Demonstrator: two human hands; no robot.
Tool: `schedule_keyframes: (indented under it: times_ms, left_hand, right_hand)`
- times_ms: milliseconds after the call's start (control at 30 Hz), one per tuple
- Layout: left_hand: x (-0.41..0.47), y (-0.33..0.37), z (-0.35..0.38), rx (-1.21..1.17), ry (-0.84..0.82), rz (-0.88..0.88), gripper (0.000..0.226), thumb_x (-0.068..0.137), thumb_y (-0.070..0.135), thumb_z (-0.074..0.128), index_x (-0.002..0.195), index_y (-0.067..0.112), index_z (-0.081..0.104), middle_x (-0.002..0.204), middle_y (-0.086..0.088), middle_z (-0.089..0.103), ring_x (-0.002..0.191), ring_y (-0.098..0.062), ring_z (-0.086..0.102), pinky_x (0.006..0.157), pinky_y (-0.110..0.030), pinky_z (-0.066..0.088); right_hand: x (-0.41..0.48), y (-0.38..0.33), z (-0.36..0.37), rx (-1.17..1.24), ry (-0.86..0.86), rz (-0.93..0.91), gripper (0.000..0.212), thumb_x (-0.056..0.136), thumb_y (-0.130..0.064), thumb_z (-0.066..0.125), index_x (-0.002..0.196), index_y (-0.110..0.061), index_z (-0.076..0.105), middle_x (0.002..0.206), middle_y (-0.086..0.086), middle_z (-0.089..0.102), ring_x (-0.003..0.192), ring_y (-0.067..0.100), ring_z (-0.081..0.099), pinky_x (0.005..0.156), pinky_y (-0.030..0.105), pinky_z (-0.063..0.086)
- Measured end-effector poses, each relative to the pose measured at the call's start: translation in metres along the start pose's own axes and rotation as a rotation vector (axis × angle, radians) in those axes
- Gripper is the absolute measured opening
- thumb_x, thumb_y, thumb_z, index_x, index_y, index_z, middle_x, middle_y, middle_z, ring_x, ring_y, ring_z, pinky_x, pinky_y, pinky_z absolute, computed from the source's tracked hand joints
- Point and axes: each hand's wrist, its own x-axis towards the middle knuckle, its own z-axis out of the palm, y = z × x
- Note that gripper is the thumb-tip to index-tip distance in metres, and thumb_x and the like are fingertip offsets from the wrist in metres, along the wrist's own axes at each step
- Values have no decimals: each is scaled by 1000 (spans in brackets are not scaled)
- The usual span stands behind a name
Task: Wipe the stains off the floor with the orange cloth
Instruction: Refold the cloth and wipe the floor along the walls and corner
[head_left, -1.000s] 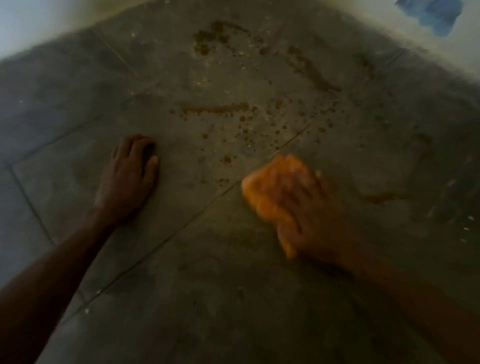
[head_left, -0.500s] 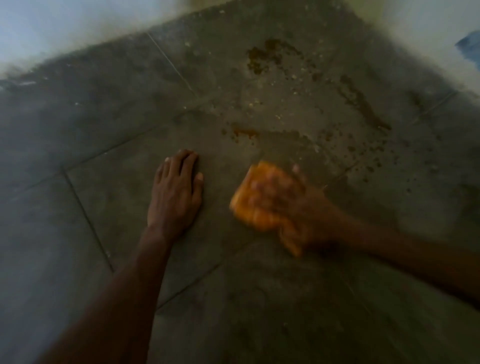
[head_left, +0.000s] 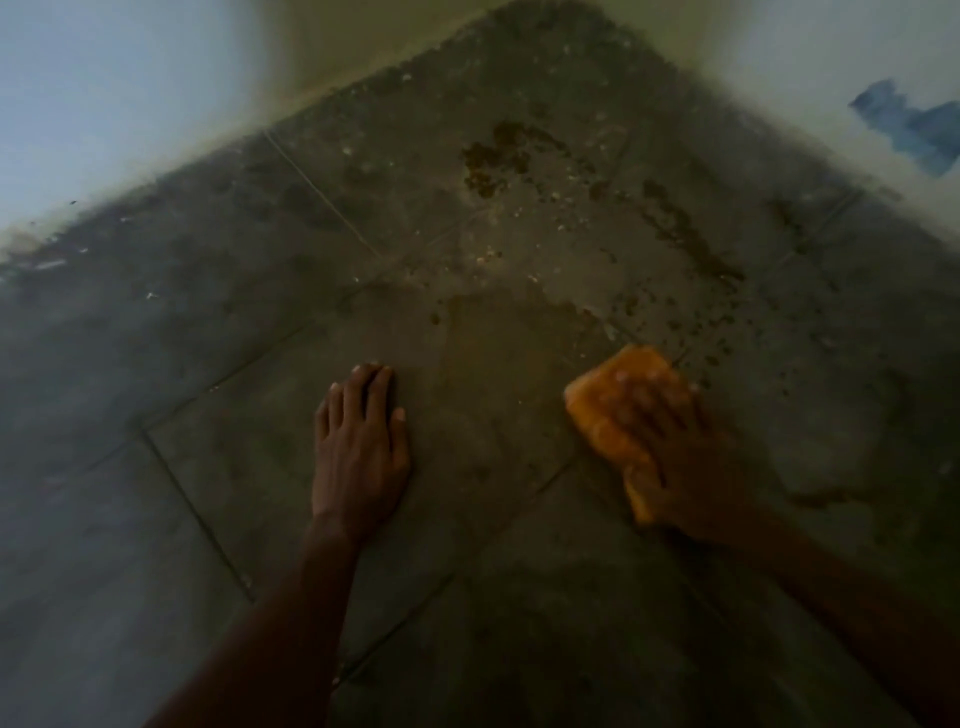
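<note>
My right hand (head_left: 685, 457) presses the folded orange cloth (head_left: 610, 410) flat onto the grey tiled floor (head_left: 218, 509), fingers spread over it. My left hand (head_left: 361, 441) lies palm down on the tile to the left of the cloth, holding nothing. Brown stains lie beyond the cloth: a dark blotch (head_left: 493, 161) far up, a streak (head_left: 685, 234) running down to the right, and many small specks (head_left: 691, 322) just above the cloth. Another brown smear (head_left: 826, 499) sits right of my right wrist. A damp wiped patch (head_left: 498, 332) lies between the hands.
Pale walls meet in a corner at the top, the left wall (head_left: 104, 104) and the right wall (head_left: 831, 67) closing in the floor. A blue patch (head_left: 914, 130) shows on the right wall. Grout lines cross the tiles.
My right hand has swept the cloth left toward my left hand and then back right. The brown streak and specks that lay between the hands are gone. The view has shifted toward the corner.
</note>
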Motion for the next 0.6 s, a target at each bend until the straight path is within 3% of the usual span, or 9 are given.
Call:
schedule_keyframes:
  times_ms: [100, 167, 233, 333, 467, 533, 600]
  left_hand:
    - [1, 0, 2, 5, 8, 7, 48, 100, 34, 35, 146, 19, 34, 151, -6, 33, 138, -33, 34, 118, -45, 24]
    - [1, 0, 2, 6, 16, 11, 49, 99, 35, 34, 146, 19, 35, 150, -6, 34, 137, -34, 35, 117, -46, 24]
    - [0, 0, 2, 5, 28, 8, 50, 99, 36, 32, 145, 18, 35, 150, -6, 34, 137, -34, 35, 117, -46, 24]
    - [1, 1, 2, 4, 42, 22, 50, 98, 36, 33, 144, 17, 38, 148, -7, 36, 135, -33, 36, 116, -47, 25]
    - [1, 1, 1, -13, 50, 32, 51, 97, 35, 34, 144, 15, 38, 148, -9, 36, 135, -32, 35, 117, -46, 24]
    - [0, 1, 1, -21, 49, 36, 52, 97, 35, 34, 144, 14, 38, 148, -10, 36, 135, -33, 35, 116, -48, 24]
    - [0, -2, 3, -20, 51, 24, 52, 97, 37, 33, 144, 14, 38, 148, -11, 36, 135, -35, 34, 115, -49, 25]
  right_hand:
    - [52, -1, -2, 110, 39, 523, 72, 92, -53, 15, 159, -24, 12, 166, 11, 15, 151, 39, 9, 116, 67, 16]
    - [88, -39, -9, 239, 36, 698, 76, 91, -58, 3, 158, -23, 6, 166, 12, 5, 152, 39, 1, 117, 67, 9]
    - [96, -91, -6, 241, 54, 544, 72, 95, -55, 12, 158, -22, 11, 165, 13, 10, 152, 40, 6, 117, 67, 9]
    - [57, -144, -8, 192, 83, 149, 64, 97, -47, 34, 157, -25, 23, 166, 6, 16, 152, 35, 13, 116, 64, 16]
    - [-6, -117, -13, 151, 23, -102, 65, 95, -48, 41, 156, -34, 23, 166, -5, 14, 154, 25, 9, 119, 59, 15]
    - [-15, -60, -4, 98, -4, -11, 61, 96, -44, 35, 155, -33, 27, 165, -1, 19, 153, 30, 13, 117, 63, 18]
    - [-8, 12, 2, 107, -10, 288, 59, 97, -42, 25, 155, -32, 25, 165, 5, 20, 152, 36, 14, 115, 64, 21]
